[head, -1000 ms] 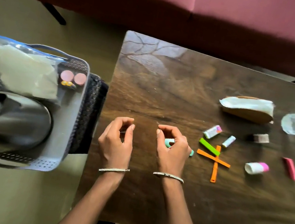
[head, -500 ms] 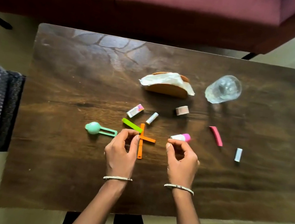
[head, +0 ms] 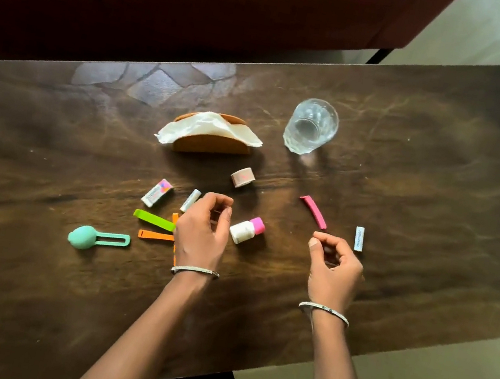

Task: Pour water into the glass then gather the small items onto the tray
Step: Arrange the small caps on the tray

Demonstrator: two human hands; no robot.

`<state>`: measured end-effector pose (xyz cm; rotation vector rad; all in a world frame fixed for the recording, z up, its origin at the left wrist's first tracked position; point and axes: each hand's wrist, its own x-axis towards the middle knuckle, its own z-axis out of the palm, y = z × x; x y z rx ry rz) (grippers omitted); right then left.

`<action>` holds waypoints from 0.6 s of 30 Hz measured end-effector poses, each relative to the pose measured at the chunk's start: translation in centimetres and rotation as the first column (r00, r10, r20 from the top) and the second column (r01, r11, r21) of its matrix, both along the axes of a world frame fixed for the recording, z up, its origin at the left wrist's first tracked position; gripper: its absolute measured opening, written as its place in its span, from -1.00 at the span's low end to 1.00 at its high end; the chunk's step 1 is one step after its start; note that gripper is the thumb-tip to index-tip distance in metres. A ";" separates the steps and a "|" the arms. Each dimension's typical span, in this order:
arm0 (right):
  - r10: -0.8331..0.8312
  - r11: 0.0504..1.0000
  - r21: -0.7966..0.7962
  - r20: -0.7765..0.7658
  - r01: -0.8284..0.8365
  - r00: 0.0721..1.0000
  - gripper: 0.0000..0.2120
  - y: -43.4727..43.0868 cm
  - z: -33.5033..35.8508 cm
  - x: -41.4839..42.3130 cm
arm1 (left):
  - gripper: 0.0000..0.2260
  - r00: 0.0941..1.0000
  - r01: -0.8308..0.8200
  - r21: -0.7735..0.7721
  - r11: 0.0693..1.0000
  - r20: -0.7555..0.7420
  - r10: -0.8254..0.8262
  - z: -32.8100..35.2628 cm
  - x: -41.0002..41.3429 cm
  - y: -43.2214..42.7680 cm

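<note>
Two hands hang over the counter (head: 442,190), and we read both as loose. The left hand (head: 200,237) and the right hand (head: 333,270) have fingers lightly curled toward the thumb, with nothing visible between them. The small items lie scattered around them. The tray is out of view, so we judge the gathering not yet begun. The glass (head: 311,126) stands upright on the far side; whether it holds water we cannot tell.

In our judgement, the next pick turns on which hand is nearer to what. The bottle (head: 246,230) lies on its side just right of the left hand. It is between the two hands but much closer to the left one, and its long axis runs diagonally, with the pink cap pointing away and to the right. The pink clip (head: 314,211) lies just beyond the right hand, slanting from far-left to near-right, its near end close to the thumb. The white stick (head: 359,238) lies just beside that hand's outer edge, pointing straight away. The orange clips (head: 155,235) and the green clip (head: 153,219) meet the left hand from its left. We would give the bottle to the left hand, and the pink clip and white stick to the right.
</note>
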<state>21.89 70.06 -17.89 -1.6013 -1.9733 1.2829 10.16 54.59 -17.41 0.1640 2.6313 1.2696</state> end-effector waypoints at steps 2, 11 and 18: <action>-0.122 0.992 0.044 0.030 0.121 0.992 -0.85 1.2 -0.7 0.9 | -0.92 1.000 0.024 0.007 1.000 0.007 -0.024 -0.5 0.1 0.6; -0.248 0.961 0.172 0.196 0.216 0.949 -0.75 7.0 -3.4 0.8 | -0.89 0.992 0.124 -0.004 0.992 0.028 -0.124 -1.7 1.0 1.7; -0.190 0.966 0.228 0.320 0.119 0.928 -0.84 7.4 -5.3 0.6 | -0.88 0.996 0.071 -0.033 0.997 0.048 -0.070 -1.5 1.0 -0.5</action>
